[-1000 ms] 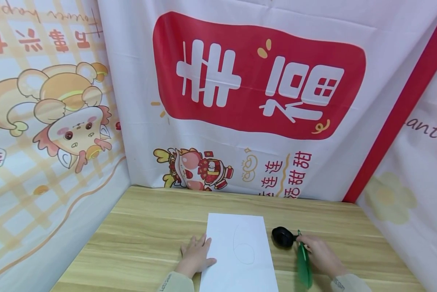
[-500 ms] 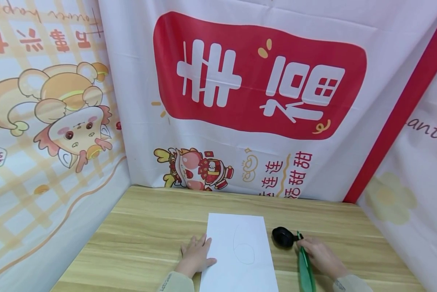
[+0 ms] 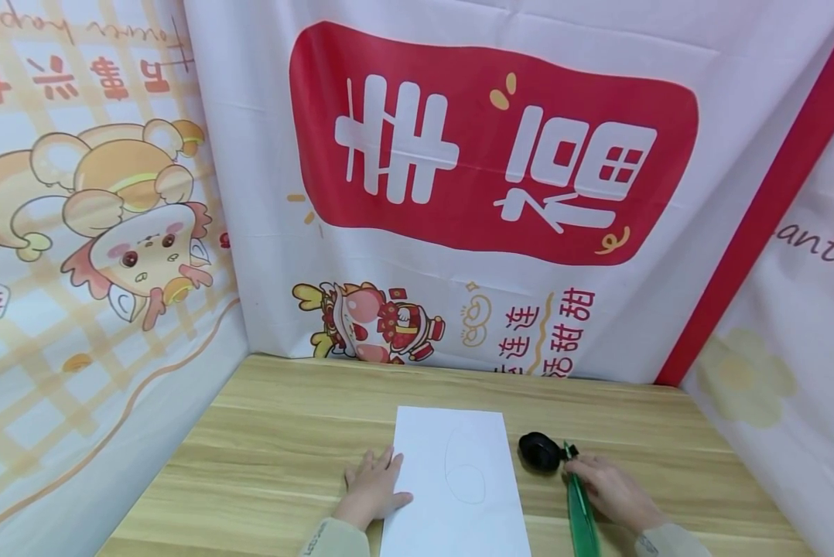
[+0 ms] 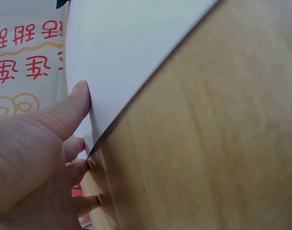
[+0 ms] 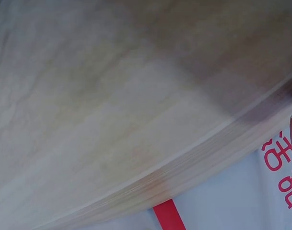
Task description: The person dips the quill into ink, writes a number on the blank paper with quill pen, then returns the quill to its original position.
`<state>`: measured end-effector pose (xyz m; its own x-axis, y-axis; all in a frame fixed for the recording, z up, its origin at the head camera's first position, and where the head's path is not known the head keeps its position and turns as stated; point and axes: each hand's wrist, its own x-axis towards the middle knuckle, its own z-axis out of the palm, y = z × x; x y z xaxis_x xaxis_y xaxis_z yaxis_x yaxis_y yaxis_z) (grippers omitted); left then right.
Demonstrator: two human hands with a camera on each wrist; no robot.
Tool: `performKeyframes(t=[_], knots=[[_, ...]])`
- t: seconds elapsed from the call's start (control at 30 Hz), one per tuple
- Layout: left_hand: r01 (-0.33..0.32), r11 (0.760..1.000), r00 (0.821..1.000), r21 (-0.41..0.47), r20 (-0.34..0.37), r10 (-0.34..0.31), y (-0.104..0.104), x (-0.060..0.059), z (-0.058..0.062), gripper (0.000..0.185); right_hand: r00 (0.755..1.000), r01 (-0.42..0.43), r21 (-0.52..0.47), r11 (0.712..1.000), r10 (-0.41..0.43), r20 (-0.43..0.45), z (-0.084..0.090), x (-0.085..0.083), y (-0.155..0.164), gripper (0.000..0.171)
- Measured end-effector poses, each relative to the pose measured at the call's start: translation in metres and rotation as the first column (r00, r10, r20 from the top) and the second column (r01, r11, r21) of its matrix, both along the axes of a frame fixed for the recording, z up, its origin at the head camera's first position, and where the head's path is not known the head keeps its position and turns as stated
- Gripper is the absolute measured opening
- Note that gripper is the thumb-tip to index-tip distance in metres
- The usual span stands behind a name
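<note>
Head view, left hand: flat on the worktop, grip spread, fingertips touching the left edge of the paper sheet.
Left wrist view: thumb against the sheet's edge.
Paper sheet: white, mid-worktop between both hands, faint oval pencil lines.
Black round object: just right of the sheet.
Green tool: tip beside the black object.
Right hand: grip pinching the green tool.
</note>
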<state>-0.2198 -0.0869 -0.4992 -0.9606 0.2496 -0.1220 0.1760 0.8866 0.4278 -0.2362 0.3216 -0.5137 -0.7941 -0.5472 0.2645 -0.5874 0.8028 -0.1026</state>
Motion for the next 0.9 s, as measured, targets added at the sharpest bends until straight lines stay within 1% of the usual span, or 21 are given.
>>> performKeyframes(t=[0.2,0.37,0.47,0.7,0.9], knots=[[0.002,1.000,1.000,0.001,0.003,-0.002,0.0002,-0.0004,0.0011,0.065,1.000,0.004,0.014,1.000,-0.003,-0.014,-0.0002,0.0007,-0.0006,0.036],[0.005,1.000,1.000,-0.006,-0.001,-0.005,-0.0004,0.0000,0.0015,0.065,0.999,0.036,0.038,0.999,-0.037,0.036,0.0005,0.0010,-0.0024,0.034],[0.007,1.000,1.000,-0.010,-0.004,-0.007,-0.0005,0.0001,0.0016,0.065,0.998,0.039,0.043,0.998,-0.041,0.049,0.0005,0.0013,-0.0030,0.034],[0.008,1.000,1.000,-0.010,-0.005,-0.008,0.0003,0.0003,0.0010,0.065,0.999,0.023,0.048,0.999,-0.025,0.032,-0.0022,0.0004,-0.0027,0.035],[0.007,1.000,1.000,-0.012,-0.004,-0.007,-0.0003,0.0008,0.0010,0.065,1.000,0.019,0.043,0.999,-0.018,-0.015,-0.0056,0.0012,-0.0012,0.038]])
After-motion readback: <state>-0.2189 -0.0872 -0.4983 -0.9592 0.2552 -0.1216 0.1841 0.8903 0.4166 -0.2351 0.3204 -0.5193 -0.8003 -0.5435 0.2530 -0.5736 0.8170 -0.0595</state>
